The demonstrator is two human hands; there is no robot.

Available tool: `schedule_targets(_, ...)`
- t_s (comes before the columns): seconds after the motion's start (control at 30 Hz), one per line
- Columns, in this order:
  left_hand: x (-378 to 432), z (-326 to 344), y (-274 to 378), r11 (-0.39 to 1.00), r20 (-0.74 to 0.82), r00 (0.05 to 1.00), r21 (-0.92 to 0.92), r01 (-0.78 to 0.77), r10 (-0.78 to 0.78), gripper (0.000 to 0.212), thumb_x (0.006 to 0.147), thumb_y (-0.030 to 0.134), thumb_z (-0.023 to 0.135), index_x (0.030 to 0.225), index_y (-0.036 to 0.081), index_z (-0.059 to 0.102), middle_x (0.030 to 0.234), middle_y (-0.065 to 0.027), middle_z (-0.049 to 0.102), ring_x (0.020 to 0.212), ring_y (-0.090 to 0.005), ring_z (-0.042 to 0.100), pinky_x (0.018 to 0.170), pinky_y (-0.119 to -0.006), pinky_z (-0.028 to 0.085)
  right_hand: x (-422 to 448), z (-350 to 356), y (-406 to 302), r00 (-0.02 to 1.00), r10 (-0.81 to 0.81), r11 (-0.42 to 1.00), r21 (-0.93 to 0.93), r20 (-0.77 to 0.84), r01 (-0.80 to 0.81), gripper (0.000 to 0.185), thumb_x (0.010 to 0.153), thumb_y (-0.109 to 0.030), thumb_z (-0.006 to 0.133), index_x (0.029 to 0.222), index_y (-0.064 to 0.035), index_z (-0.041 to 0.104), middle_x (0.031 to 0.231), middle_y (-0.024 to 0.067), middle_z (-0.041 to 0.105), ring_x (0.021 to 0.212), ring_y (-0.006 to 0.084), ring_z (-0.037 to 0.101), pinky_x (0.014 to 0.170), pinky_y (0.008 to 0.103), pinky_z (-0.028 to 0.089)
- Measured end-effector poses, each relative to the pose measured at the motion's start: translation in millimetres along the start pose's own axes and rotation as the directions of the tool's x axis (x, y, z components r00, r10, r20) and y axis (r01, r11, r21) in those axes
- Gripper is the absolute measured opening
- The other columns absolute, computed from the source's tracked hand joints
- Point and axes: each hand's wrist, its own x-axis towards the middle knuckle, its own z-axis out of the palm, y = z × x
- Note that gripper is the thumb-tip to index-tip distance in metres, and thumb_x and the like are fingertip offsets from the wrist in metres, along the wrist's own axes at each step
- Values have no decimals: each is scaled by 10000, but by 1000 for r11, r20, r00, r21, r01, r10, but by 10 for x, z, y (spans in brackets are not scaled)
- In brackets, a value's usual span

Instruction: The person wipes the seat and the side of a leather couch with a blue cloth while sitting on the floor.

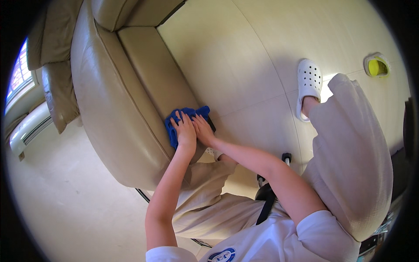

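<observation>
Both my hands rest on a bunched blue cloth [171, 133], which lies against the lower front panel of a beige leather sofa [118, 95], near its bottom edge. My left hand [186, 131] presses on the cloth's middle with its fingers spread. Beside it, my right hand [203, 130] lies over the cloth's right part, fingers extended and close to the left hand. A corner of the cloth sticks out past my right fingertips. The palms are hidden, so any pinch on the cloth cannot be seen.
White perforated clogs [309, 77] are on my feet, on the pale tiled floor [229, 65]. A loose clog with a yellow-green inside [377, 65] lies at the far right. Caster wheels [286, 157] show beneath me. A white wall unit [31, 127] is at left.
</observation>
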Motion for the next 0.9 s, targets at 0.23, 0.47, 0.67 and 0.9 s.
schedule_targets(0.23, -443, 46, 299, 999, -34, 999, 12, -30, 30, 516, 931, 245, 440, 1385, 4, 408, 1460, -170, 361, 1382, -359, 280, 1096, -562, 226, -462, 37, 199, 1000, 10, 1000, 1, -17, -10, 410, 1003, -273, 353, 1304, -26, 487, 1447, 168, 382, 1358, 369, 305, 1085, 484, 280)
schedule_targets(0.47, -789, 60, 312, 985, -84, 981, 7, -172, 172, 497, 898, 208, 480, 1352, 8, 453, 1409, -161, 434, 1328, -335, 382, 1073, -538, 292, -775, 229, 436, 989, -95, 984, 142, -116, 111, 400, 1003, -249, 357, 1206, 35, 552, 1409, 207, 419, 1362, 402, 278, 1118, 454, 237)
schedule_targets(0.67, -603, -19, 174, 974, -183, 962, -60, -217, 203, 451, 884, 193, 496, 1297, 12, 517, 1357, -149, 498, 1282, -298, 450, 1056, -523, 325, -650, 398, 590, 990, -109, 994, 4, -94, 110, 438, 1007, -300, 341, 1297, 4, 466, 1464, 200, 340, 1394, 399, 210, 1101, 536, 217)
schedule_targets(0.9, -336, -31, -131, 982, -174, 975, -100, -159, 140, 414, 903, 193, 472, 1271, 16, 545, 1353, -134, 512, 1268, -284, 469, 1047, -503, 340, -335, 115, -115, 996, 83, 995, 49, 22, -84, 448, 1015, -315, 292, 1353, -46, 415, 1521, 155, 246, 1419, 379, 153, 1071, 609, 211)
